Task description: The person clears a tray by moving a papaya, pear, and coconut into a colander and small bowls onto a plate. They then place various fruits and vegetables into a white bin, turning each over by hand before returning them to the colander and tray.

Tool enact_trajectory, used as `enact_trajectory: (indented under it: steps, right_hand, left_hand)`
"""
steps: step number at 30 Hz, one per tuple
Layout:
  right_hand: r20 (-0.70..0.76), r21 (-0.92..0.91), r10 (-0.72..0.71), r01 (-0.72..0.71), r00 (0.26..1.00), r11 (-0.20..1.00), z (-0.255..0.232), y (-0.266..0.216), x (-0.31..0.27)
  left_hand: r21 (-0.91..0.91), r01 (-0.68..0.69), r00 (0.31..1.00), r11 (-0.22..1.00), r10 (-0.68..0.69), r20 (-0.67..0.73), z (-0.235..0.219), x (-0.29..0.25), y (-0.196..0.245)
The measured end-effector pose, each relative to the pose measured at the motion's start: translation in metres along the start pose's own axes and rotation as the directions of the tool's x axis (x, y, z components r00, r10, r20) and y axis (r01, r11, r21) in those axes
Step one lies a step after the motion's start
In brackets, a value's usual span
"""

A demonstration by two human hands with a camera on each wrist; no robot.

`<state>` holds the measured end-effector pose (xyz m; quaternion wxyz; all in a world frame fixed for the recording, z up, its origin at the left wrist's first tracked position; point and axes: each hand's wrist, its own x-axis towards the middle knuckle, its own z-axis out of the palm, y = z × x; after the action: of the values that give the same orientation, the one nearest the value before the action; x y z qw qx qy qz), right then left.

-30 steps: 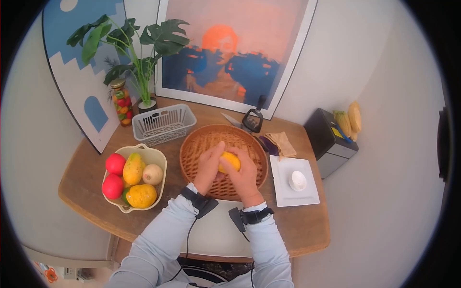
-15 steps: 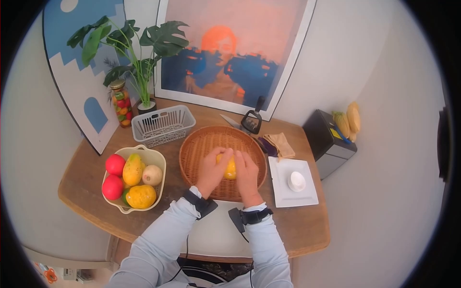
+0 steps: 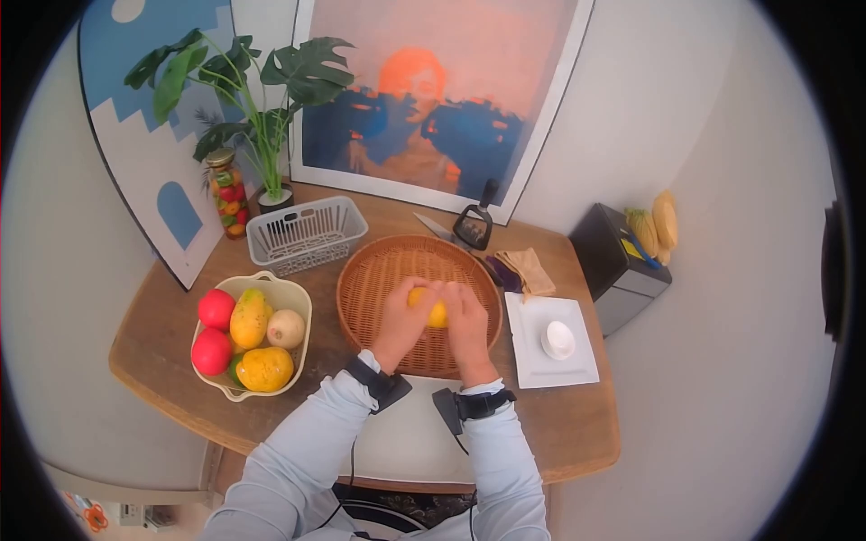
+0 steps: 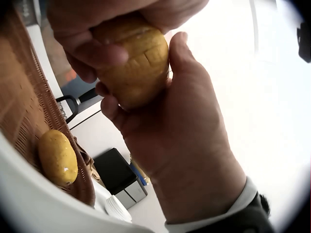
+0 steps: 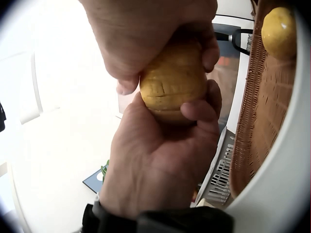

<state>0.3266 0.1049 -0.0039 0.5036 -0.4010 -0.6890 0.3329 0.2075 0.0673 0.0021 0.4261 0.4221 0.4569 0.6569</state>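
Observation:
Both hands grip a yellow mango [image 4: 146, 63], with straight lines cut across its skin, over the round wicker basket [image 3: 361, 270]. In the left wrist view my right hand [image 4: 170, 131] holds it from below, thumb up its side. The right wrist view shows my left hand [image 5: 160, 155] curled round its other end, thumb across the skin. Seen from the head, my left hand [image 3: 401, 320] and right hand [image 3: 465, 325] nearly meet at the fingertips and hide much of the fruit. A second mango [image 4: 57, 156] lies in the basket.
A cream basket [image 3: 305, 316] of mixed fruit stands left, a grey plastic basket [image 3: 311, 225] behind it. Behind the wicker basket lie a knife [image 3: 433, 224] and a black-handled tool [image 3: 475, 221]. A white plate [image 3: 541, 368] with a white cup [image 3: 558, 340] stands right.
My hands have turned from a rightward slant to more upright. The left thumb has come down and the fingertips have drawn together over the mango, still in both hands.

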Motion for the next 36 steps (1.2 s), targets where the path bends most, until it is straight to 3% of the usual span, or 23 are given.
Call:
enact_trajectory:
  steps: [2, 4, 5, 6, 8, 10, 11, 13, 14, 16, 18, 19, 20, 22, 23, 25, 26, 28, 29, 31, 32, 34, 36]
  right_hand:
    - [0.001, -0.143, -0.261, 0.258, 0.965, 0.955, 0.006, -0.013, -0.004]
    - [0.078, -0.225, -0.427, 0.433, 0.901, 0.873, 0.005, -0.037, -0.006]
    - [0.04, -0.161, -0.295, 0.298, 0.955, 0.941, 0.007, -0.029, -0.005]
    - [0.012, -0.091, -0.155, 0.155, 0.988, 0.984, 0.008, -0.014, -0.004]
    - [0.019, 0.006, 0.053, -0.053, 0.998, 0.999, 0.004, -0.004, -0.002]
    - [0.067, 0.05, 0.179, -0.182, 0.982, 0.982, -0.005, -0.007, 0.0]
    - [0.036, -0.051, -0.043, 0.045, 0.998, 0.998, -0.004, -0.012, -0.001]
    - [0.041, -0.258, -0.47, 0.463, 0.882, 0.848, 0.001, -0.028, -0.003]
    - [0.04, -0.248, -0.464, 0.459, 0.885, 0.853, 0.003, -0.032, -0.004]
    - [0.037, -0.228, -0.453, 0.449, 0.891, 0.864, 0.006, -0.036, -0.005]
    - [-0.05, 0.002, -0.098, 0.099, 0.994, 0.995, 0.006, -0.013, -0.003]
    - [-0.058, 0.124, 0.09, -0.082, 0.994, 0.989, 0.005, -0.014, -0.001]
    - [-0.032, 0.122, 0.182, -0.177, 0.983, 0.977, 0.0, -0.015, 0.0]
    - [0.011, 0.113, 0.365, -0.364, 0.931, 0.925, -0.011, -0.024, 0.0]
    - [-0.03, 0.018, 0.158, -0.157, 0.987, 0.987, -0.008, -0.02, 0.0]
    - [-0.048, -0.189, -0.272, 0.258, 0.961, 0.947, 0.004, -0.014, -0.003]
    - [-0.051, -0.216, -0.311, 0.293, 0.949, 0.931, 0.006, -0.016, -0.004]
    - [-0.05, -0.269, -0.389, 0.363, 0.92, 0.892, 0.008, -0.023, -0.006]
    - [-0.064, -0.208, -0.223, 0.205, 0.973, 0.956, 0.008, -0.019, -0.006]
    - [-0.061, -0.086, 0.122, -0.127, 0.991, 0.988, 0.003, -0.008, -0.002]
    - [-0.052, -0.097, 0.159, -0.163, 0.986, 0.982, 0.0, -0.006, -0.001]
    - [-0.034, -0.117, 0.231, -0.234, 0.972, 0.965, -0.005, -0.007, 0.002]
    - [-0.001, -0.189, -0.137, 0.134, 0.991, 0.973, 0.001, -0.014, -0.004]
  left_hand:
    - [-0.167, 0.192, 0.981, 0.967, -0.191, 0.019, -0.012, 0.01, -0.007]
    - [-0.233, 0.201, 0.979, 0.952, -0.199, 0.03, -0.015, 0.011, -0.006]
    - [-0.267, 0.205, 0.979, 0.942, -0.203, 0.035, -0.016, 0.011, -0.005]
    - [-0.123, 0.033, 0.999, 0.992, -0.035, -0.016, -0.012, 0.011, -0.009]
    - [0.183, -0.301, 0.949, 0.936, 0.314, -0.043, 0.002, 0.009, -0.014]
    - [0.192, -0.07, 0.997, 0.979, 0.075, -0.021, -0.001, 0.005, -0.005]
    - [0.2, 0.048, 0.999, 0.979, -0.047, -0.008, -0.003, 0.003, 0.0]
    - [-0.164, 0.176, 0.984, 0.971, -0.167, 0.066, -0.014, 0.009, -0.007]
    - [-0.336, 0.241, 0.97, 0.911, -0.214, 0.116, -0.018, 0.012, -0.009]
    - [-0.33, 0.221, 0.975, 0.918, -0.221, 0.038, -0.014, 0.01, -0.005]
    - [-0.216, 0.144, 0.989, 0.966, -0.144, 0.013, -0.007, 0.003, 0.006]
    - [-0.101, 0.068, 0.997, 0.993, -0.065, 0.034, -0.005, -0.001, 0.009]
    - [0.015, -0.012, 0.998, 1.0, 0.011, 0.065, -0.003, -0.003, 0.011]
    - [0.045, 0.01, 1.0, 0.999, -0.011, 0.026, 0.001, -0.004, 0.012]
    - [0.06, 0.022, 1.0, 0.998, -0.023, 0.008, 0.003, -0.004, 0.013]
    - [-0.129, 0.202, 0.979, 0.971, -0.196, 0.057, -0.013, 0.004, 0.007]
    - [-0.219, 0.288, 0.957, 0.932, -0.275, 0.091, -0.019, 0.008, 0.004]
    - [-0.185, 0.21, 0.978, 0.96, -0.209, 0.025, -0.015, 0.01, -0.002]
    - [-0.166, 0.171, 0.985, 0.971, -0.175, -0.007, -0.012, 0.01, -0.004]
    - [0.058, -0.136, 0.991, 0.989, 0.137, -0.013, -0.003, 0.008, -0.009]
    - [0.167, -0.285, 0.958, 0.944, 0.288, 0.01, 0.0, 0.007, -0.009]
    - [0.139, -0.092, 0.996, 0.986, 0.094, -0.009, -0.001, 0.003, -0.002]
    - [-0.005, 0.08, 0.997, 0.997, -0.08, -0.009, -0.005, 0.005, -0.002]
